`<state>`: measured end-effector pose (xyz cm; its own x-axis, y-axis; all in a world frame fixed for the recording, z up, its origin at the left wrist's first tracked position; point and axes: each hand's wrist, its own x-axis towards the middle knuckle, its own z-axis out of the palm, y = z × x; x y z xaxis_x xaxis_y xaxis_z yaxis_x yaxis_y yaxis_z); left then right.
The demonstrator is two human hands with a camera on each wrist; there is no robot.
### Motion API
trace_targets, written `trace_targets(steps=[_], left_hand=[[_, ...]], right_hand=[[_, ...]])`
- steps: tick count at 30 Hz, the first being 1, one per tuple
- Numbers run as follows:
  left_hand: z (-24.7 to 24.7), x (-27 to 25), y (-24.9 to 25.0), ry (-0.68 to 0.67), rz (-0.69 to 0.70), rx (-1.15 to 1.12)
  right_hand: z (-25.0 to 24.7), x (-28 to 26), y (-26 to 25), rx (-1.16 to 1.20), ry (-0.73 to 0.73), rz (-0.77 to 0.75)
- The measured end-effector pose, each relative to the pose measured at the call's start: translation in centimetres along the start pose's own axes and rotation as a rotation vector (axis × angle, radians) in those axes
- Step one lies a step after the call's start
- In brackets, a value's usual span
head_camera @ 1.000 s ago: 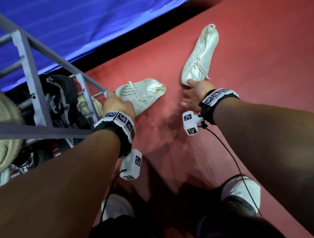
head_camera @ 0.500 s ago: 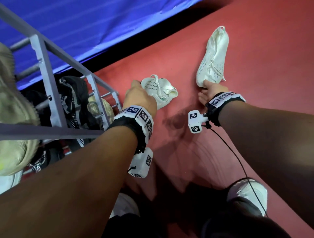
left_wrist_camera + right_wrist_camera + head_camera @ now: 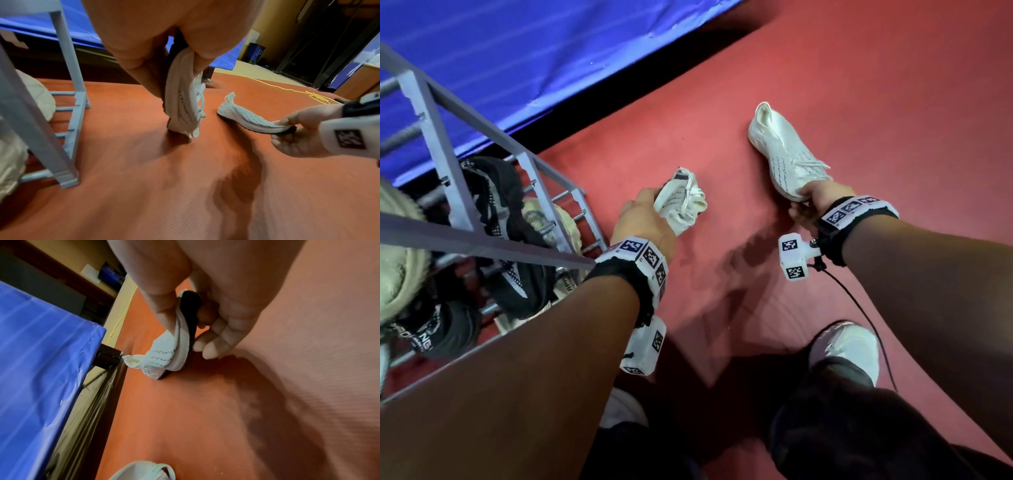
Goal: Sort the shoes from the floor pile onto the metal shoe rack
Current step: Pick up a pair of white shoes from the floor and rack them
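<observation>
Right hand (image 3: 205, 308): thumb and fingers pinch the toe end of a white knit shoe (image 3: 164, 352).
Shoe: dark sole faces the fingers, heel end down on the red floor (image 3: 205, 418).
Blue mat (image 3: 41, 369): along the left edge.
Second white shoe (image 3: 144, 471): bottom edge, partly seen.

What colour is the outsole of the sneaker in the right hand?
Black, under a white knit upper; the sneaker's outsole shows best in the right wrist view.
</observation>
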<state>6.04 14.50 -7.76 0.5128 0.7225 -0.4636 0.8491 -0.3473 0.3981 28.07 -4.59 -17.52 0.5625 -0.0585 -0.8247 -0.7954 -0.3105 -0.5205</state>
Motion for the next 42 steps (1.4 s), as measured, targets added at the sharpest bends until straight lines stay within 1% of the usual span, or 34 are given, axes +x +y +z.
trace_targets(steps=[2, 5, 8, 12, 16, 20, 25, 28, 30, 33, 36, 40, 42], left_hand=[[-1.3, -1.0, 0.0, -0.019, 0.005, 0.025], [-3.6, -3.4, 0.8, -0.065, 0.014, 0.029], [-6.1, -6.4, 2.1, -0.046, 0.112, 0.04], [-9.9, -11.1, 4.0, -0.037, 0.254, 0.077], [-15.2, -17.2, 5.3, 0.043, 0.359, 0.102], [-21.5, -23.6, 5.5, 0.151, 0.393, 0.099], [-29.3, -31.6, 5.2, 0.272, 0.446, 0.149], [-32.8, -36.4, 4.6, 0.349, 0.474, 0.169], [-34.7, -39.4, 3.9, 0.369, 0.489, 0.18], [-37.0, -43.5, 2.2, 0.354, 0.468, 0.223], [-38.5, -46.4, -0.1, 0.328, 0.422, 0.253], [-38.9, -48.4, -3.7, 0.362, 0.371, 0.263], [-38.9, -48.9, -5.6, 0.352, 0.329, 0.285]], right_hand=[[-1.3, -1.7, 0.1, -0.036, -0.038, -0.008], [-3.1, -5.9, -1.2, -0.128, -0.061, -0.055], [-4.6, -11.4, -4.2, -0.251, -0.07, -0.126], [-7.2, -20.7, -7.7, -0.415, -0.06, -0.262], [-10.5, -30.9, -9.1, -0.494, -0.078, -0.372], [-13.1, -41.5, -10.1, -0.562, -0.085, -0.516], [-15.4, -54.5, -10.2, -0.665, -0.04, -0.735], [-16.5, -60.6, -9.4, -0.669, 0.006, -0.833], [-17.0, -64.0, -8.5, -0.673, 0.018, -0.886], [-17.0, -68.3, -7.0, -0.689, 0.002, -0.949], [-15.9, -70.7, -5.0, -0.729, -0.072, -0.985], [-13.9, -71.5, -1.9, -0.777, -0.156, -0.982], [-12.4, -71.1, -0.6, -0.81, -0.219, -0.955]])
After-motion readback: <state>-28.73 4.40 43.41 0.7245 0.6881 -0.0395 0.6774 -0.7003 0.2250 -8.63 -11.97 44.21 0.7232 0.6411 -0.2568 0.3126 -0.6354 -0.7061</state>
